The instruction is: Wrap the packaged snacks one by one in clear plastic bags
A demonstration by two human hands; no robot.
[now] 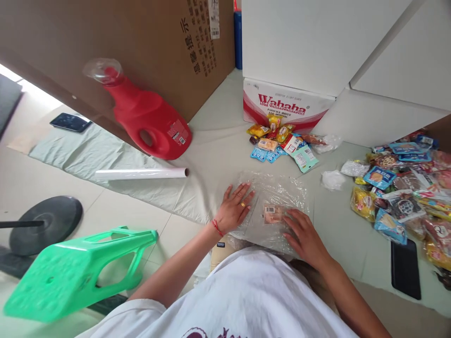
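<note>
A sheet of clear, crinkled plastic film (260, 188) lies flat on the cloth-covered floor in front of me. On its middle rests a small pinkish packaged snack (273, 214) with a barcode label. My left hand (234, 206) lies on the film's left part, fingers spread, with a gold ring and a red string bracelet. At the right edge of the snack, my right hand (305, 234) has its fingers apart over the film, the fingertips close to the packet. Neither hand grips anything.
Small snack packets (269, 143) lie before a Wahaha carton (282, 101). To the right are a large snack pile (405, 188) and a black phone (406, 268). At left are a red bottle (151, 122), a white roll (141, 174) and a green stool (63, 277).
</note>
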